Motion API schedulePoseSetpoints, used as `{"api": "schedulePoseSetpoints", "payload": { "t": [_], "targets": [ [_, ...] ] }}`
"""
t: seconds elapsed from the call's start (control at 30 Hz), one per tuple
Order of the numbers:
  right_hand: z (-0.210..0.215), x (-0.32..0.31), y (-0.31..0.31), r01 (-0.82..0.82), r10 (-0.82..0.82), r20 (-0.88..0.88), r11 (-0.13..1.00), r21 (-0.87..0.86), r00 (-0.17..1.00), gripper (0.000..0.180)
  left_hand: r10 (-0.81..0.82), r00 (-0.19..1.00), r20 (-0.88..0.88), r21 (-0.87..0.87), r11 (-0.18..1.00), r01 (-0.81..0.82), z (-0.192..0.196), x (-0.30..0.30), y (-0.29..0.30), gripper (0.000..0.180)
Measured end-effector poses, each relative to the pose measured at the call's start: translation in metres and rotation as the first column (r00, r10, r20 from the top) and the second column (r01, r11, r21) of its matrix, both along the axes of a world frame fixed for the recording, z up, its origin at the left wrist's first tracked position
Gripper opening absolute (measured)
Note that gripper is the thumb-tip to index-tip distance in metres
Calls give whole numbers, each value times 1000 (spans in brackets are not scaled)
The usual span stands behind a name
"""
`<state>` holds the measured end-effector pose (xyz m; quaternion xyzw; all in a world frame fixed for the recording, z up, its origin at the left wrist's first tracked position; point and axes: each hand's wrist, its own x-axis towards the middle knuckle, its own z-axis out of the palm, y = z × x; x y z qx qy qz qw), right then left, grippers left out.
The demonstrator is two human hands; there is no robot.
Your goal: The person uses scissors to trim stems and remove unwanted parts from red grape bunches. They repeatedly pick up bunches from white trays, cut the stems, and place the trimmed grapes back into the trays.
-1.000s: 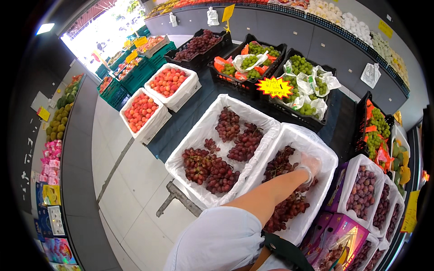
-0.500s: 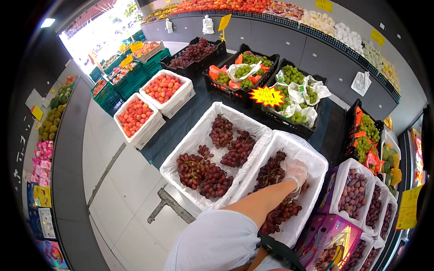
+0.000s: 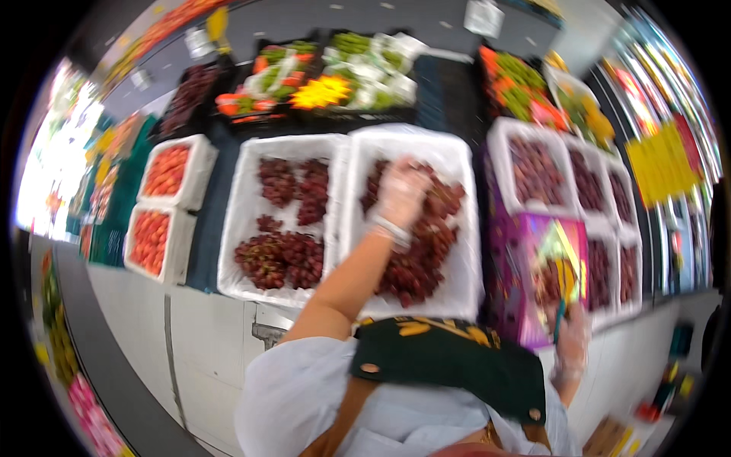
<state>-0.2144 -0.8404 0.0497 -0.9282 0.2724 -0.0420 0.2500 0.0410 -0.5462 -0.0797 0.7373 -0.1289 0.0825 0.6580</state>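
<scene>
L hand (image 3: 403,194) (gloved) is in among the dark red grapes (image 3: 415,270) in the R white box (image 3: 461,289), so pressing hard could bruise or knock some loose, tho w/ the blur I can't tell if it's gripping; R hand (image 3: 572,343), apparently closed round a teal-and-yellow tool (image 3: 563,308), is right by the purple carton (image 3: 499,289), so a careless swing might nick it. Around, L to R: orange-red fruit (image 3: 166,171), L white box (image 3: 247,190) w/ more bunches (image 3: 280,259), then the carton, prob. blocking R hand's way to the grapes, + boxes of purple fruit (image 3: 537,171).
</scene>
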Motion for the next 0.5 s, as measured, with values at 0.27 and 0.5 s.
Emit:
{"api": "schedulePoseSetpoints", "payload": {
  "t": [0.27,0.5],
  "targets": [
    [14,-23,9,-85,61,142,981,172,988,31,-349,936,-56,-695,686,214,61,-31,6,39],
    [5,-34,-24,-148,67,212,906,397,975,30,-539,842,18,-881,390,268,69,-52,-17,49]
  ]
}}
